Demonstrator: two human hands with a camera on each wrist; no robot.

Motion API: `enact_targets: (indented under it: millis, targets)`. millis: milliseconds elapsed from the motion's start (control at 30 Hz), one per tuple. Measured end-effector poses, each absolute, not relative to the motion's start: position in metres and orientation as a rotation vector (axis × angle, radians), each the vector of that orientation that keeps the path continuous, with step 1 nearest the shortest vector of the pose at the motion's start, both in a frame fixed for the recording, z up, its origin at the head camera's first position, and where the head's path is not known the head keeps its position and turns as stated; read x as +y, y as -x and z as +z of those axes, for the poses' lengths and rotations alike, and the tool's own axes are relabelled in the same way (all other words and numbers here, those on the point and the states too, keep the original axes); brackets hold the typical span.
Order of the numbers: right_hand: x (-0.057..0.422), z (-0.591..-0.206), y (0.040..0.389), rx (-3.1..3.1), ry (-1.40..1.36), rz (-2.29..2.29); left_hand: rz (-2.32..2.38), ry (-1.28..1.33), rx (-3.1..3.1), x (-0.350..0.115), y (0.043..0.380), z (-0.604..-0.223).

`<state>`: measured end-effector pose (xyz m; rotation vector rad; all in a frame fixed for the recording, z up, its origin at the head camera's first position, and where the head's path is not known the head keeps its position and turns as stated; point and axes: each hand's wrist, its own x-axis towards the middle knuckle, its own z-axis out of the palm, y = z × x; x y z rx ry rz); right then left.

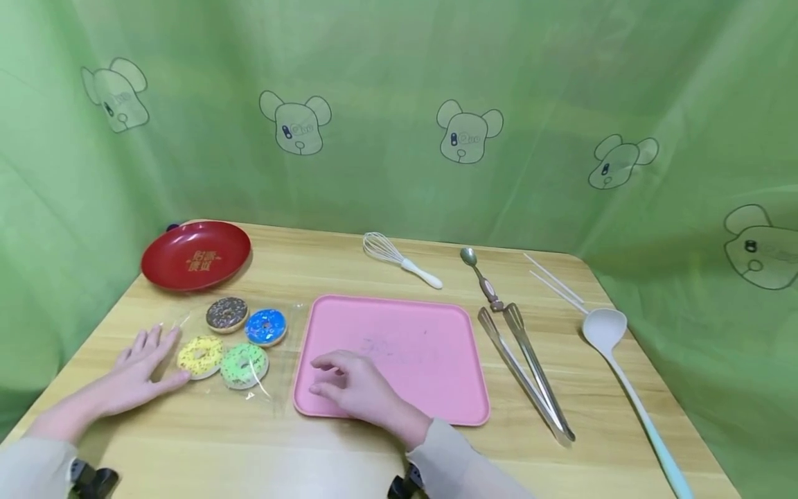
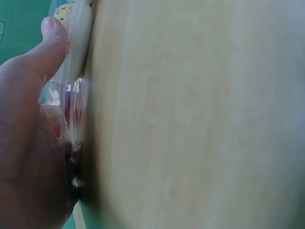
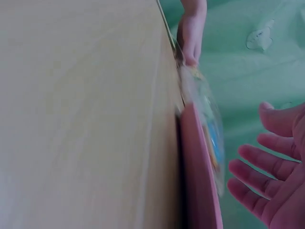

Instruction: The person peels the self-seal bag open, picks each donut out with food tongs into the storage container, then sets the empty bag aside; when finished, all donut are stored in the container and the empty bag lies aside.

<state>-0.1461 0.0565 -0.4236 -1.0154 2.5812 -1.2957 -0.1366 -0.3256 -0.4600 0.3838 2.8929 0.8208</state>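
Note:
Four-coloured toy donuts lie in a clear plastic bag (image 1: 277, 378) left of the pink tray (image 1: 430, 360): a brown donut (image 1: 227, 315), a blue donut (image 1: 266, 327), a yellow donut (image 1: 200, 356) and a green donut (image 1: 244, 365). My left hand (image 1: 134, 371) rests flat on the bag's left side, fingers spread, its thumb by the yellow donut. Over the tray's lower left part hovers my right hand (image 1: 361, 388), holding nothing. Its fingers are loosely bent and apart in the right wrist view, where the bag stands beyond the tray's rim.
A red plate (image 1: 231, 242) sits at the back left. Behind the tray lies a white whisk (image 1: 399, 258). To its right are a small spoon (image 1: 483, 281), metal tongs (image 1: 530, 374), two white sticks (image 1: 555, 284) and a long-handled ladle (image 1: 630, 388). Green curtains surround the table.

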Motion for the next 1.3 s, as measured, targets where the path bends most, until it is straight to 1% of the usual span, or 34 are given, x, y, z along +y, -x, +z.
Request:
enact_targets:
  millis: [200,367,633,900,1100,1300]
  targets:
    - [0.026,-0.431,0.149,2.533,1.119,-1.225,0.792,-0.369,2.89,-0.327,0.137,-0.46]
    - [0.01,-0.432,0.144,2.628,1.162,-1.082,0.771,-0.374,2.891,-0.327,0.138,-0.461]
    - [-0.006,-0.436,0.135,2.788,1.08,-0.827,0.69,-0.345,2.888,-0.325,0.137,-0.463]
    - [-0.01,-0.441,0.132,2.814,1.023,-0.826,0.667,-0.327,2.879,-0.321,0.137,-0.465]
    - [-0.007,-0.439,0.133,2.836,1.066,-0.845,0.657,-0.318,2.878,-0.32,0.136,-0.466]
    - [-0.003,-0.436,0.135,2.755,1.013,-0.984,0.658,-0.307,2.902,-0.324,0.137,-0.472]
